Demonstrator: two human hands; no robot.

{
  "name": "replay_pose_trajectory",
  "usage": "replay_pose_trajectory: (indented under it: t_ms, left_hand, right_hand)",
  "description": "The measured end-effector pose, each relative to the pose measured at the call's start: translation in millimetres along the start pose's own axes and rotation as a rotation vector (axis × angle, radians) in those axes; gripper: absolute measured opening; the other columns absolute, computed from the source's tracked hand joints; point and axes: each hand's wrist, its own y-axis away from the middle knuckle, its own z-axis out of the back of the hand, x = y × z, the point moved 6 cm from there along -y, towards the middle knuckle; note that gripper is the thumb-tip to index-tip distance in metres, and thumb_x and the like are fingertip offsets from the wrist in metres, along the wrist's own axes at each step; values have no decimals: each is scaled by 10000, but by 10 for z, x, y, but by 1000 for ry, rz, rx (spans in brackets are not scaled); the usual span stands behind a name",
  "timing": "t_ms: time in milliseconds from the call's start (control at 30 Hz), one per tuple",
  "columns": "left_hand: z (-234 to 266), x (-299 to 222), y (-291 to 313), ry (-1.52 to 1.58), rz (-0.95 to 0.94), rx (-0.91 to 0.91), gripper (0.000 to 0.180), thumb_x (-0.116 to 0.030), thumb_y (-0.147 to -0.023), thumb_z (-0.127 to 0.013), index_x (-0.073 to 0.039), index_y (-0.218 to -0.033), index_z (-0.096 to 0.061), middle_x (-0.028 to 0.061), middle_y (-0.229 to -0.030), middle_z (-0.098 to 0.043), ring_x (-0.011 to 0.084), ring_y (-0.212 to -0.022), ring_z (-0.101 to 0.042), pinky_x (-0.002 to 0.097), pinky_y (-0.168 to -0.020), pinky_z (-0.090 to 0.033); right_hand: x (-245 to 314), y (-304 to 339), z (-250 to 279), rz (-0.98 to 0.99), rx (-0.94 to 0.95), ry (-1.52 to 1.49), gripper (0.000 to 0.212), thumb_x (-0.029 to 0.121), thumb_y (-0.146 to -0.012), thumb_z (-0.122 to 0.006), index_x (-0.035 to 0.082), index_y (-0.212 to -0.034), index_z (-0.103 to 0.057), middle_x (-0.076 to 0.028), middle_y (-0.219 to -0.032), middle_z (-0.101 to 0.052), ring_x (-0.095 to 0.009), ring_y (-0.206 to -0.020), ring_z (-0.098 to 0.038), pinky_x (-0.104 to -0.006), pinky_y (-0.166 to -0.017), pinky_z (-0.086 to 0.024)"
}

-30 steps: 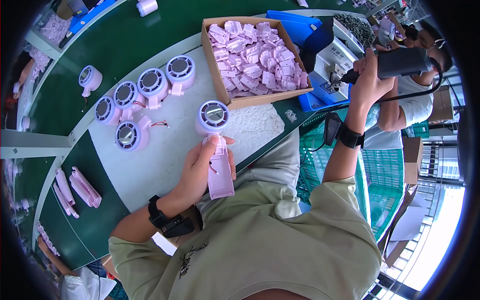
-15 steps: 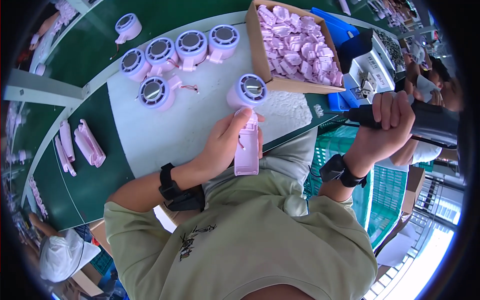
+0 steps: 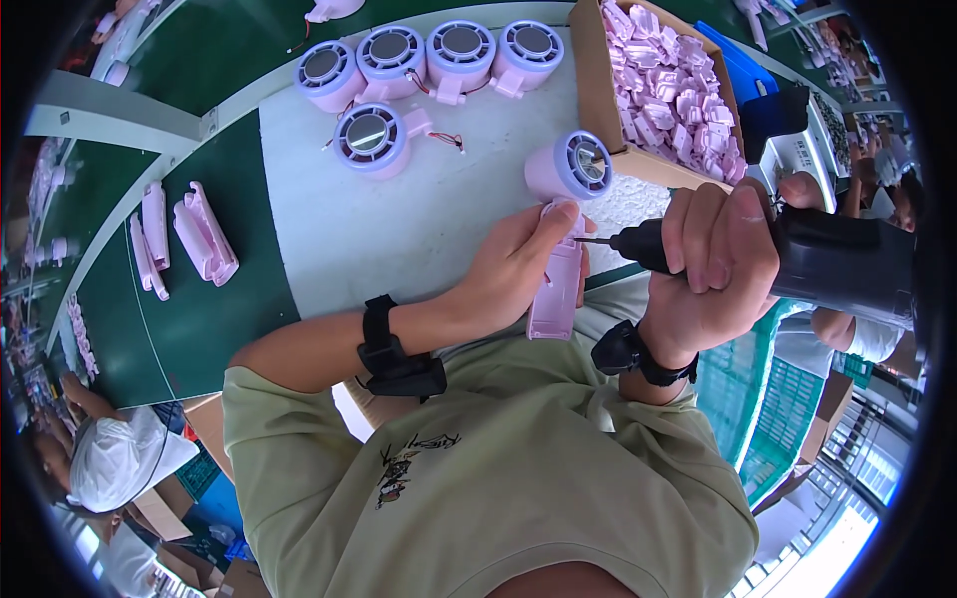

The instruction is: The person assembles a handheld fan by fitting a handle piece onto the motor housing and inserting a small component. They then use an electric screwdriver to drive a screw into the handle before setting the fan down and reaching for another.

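Observation:
My left hand [image 3: 513, 269] grips a pink handheld fan [image 3: 563, 204] by its handle, with the round grilled head pointing up and away over the white mat [image 3: 399, 219]. My right hand [image 3: 713, 254] is closed around a black electric screwdriver [image 3: 797, 261]. Its bit points left and meets the fan's handle just beside my left thumb.
Several more pink fans [image 3: 434, 55] lie in a row at the far side of the mat. A cardboard box [image 3: 598, 70] of pink plastic parts stands to the right. Pink shell halves [image 3: 204, 239] lie on the green belt at left. Other people work at the right and lower left.
My right hand has brought the screwdriver down and left from the blue screw station to the fan's handle. My left hand kept hold of the fan.

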Motion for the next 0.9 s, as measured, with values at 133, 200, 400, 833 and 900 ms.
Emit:
replay_pose_trajectory:
  t_ms: [133, 200, 400, 833, 900]
  left_hand:
    - [4, -9, 4, -8, -1, -9, 454, -415, -1021, -392, 9, -1091, -539, 71, -748, -593, 152, -597, -611, 281, -548, -485]
    - [9, -21, 6, -15, -1, -20, 455, -414, -1021, -391, 11, -1090, -536, 70, -748, -593, 151, -597, -611, 280, -548, -484]
    - [13, -37, 5, -25, -3, -18, 453, -408, -1024, -384, 17, -1096, -523, 75, -748, -594, 149, -599, -611, 282, -548, -480]
    - [14, -42, -33, -12, 8, 2, 443, -409, -1024, -385, 8, -1094, -517, 77, -746, -594, 144, -603, -612, 275, -544, -471]
    - [11, -47, -40, -13, 10, -1, 441, -408, -1024, -384, 6, -1093, -519, 76, -747, -595, 144, -603, -613, 274, -544, -471]
  right_hand:
    - [-54, 1, -4, 14, 38, 8, 322, -51, -855, -491, 25, -1162, -432, -20, -558, -405, -88, -350, -343, -276, -357, -329]
    - [-73, -1, -44, 26, 53, 23, 303, -25, -862, -481, 32, -1158, -453, 1, -547, -363, -75, -360, -309, -256, -363, -300]
    - [-121, -5, -72, 42, 43, 69, 274, 26, -873, -462, 53, -1143, -500, 44, -526, -287, -49, -382, -239, -216, -378, -246]
    - [-147, -27, 70, -42, 87, -62, 336, -20, -900, -469, 61, -1223, -429, -35, -507, -412, -109, -363, -361, -295, -385, -344]
    - [-161, -54, 6, 3, 131, 6, 294, 43, -895, -460, 60, -1188, -464, 14, -527, -346, -70, -377, -290, -248, -383, -284]
